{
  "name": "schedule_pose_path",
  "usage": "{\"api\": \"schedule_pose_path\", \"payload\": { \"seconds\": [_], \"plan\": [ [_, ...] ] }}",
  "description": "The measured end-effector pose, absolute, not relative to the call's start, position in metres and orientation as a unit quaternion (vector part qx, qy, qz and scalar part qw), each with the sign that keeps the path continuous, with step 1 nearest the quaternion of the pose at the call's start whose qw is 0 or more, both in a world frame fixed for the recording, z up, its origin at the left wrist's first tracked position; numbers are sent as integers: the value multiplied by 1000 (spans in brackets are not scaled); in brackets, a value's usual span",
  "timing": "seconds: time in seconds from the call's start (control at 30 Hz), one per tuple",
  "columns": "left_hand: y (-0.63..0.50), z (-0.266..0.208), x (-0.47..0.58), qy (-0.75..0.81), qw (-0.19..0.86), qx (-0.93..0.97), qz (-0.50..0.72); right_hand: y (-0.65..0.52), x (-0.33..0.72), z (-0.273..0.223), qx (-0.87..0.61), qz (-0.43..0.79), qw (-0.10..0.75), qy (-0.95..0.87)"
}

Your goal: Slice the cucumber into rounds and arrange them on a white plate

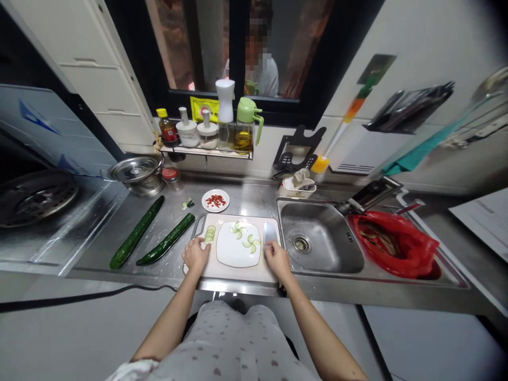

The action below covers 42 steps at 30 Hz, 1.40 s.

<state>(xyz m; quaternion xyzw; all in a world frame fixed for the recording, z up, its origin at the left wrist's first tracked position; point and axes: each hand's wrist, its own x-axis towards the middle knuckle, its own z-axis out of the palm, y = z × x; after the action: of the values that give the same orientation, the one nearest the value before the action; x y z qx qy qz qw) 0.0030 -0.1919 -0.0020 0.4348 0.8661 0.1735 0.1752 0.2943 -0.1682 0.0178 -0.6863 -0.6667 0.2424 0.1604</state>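
My left hand [196, 255] is at the left side of the cutting board [234, 272], its thumb and fingers closed about the near end of a row of cucumber slices [210, 233]. Over the board's right side, my right hand [277, 259] has curled fingers at the knife [270, 232]. The blade points away from me, and my hand covers part of the knife. Between both hands lies a white square plate [238, 256] on the board. Cucumber slices form two fan-like groups on it, one at the back [238, 229] and one at the right [251, 243].
Left of the board lie a whole cucumber [137, 233] and a cut cucumber [166, 241]. Behind it sits a small plate [215, 208] of red pieces. A sink [321, 243] is at right, with a red bag [413, 248] beyond. Seasoning bottles [226, 121] line a shelf.
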Motion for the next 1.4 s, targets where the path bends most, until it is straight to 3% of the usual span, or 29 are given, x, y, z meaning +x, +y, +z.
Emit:
{"api": "schedule_pose_path", "payload": {
  "seconds": [0.2,0.33,0.43,0.67,0.9,1.03,1.23,1.4],
  "plan": [
    [-190,-6,2,851,216,379,294,-164,289,24,-671,246,162,-681],
    [-190,-5,6,755,326,324,467,-161,280,30,-648,251,177,-697],
    [-191,3,13,680,414,296,528,-161,266,39,-615,264,199,-716],
    [-196,33,30,600,507,351,509,-165,223,62,-469,280,234,-804],
    [-199,41,44,590,500,415,479,-165,209,62,-436,291,222,-822],
    [-203,34,48,633,475,380,479,-166,212,60,-437,282,228,-823],
    [-206,36,54,625,570,284,450,-169,213,57,-426,271,221,-835],
    [-201,41,52,612,589,271,453,-172,214,53,-413,280,216,-840]
  ]
}}
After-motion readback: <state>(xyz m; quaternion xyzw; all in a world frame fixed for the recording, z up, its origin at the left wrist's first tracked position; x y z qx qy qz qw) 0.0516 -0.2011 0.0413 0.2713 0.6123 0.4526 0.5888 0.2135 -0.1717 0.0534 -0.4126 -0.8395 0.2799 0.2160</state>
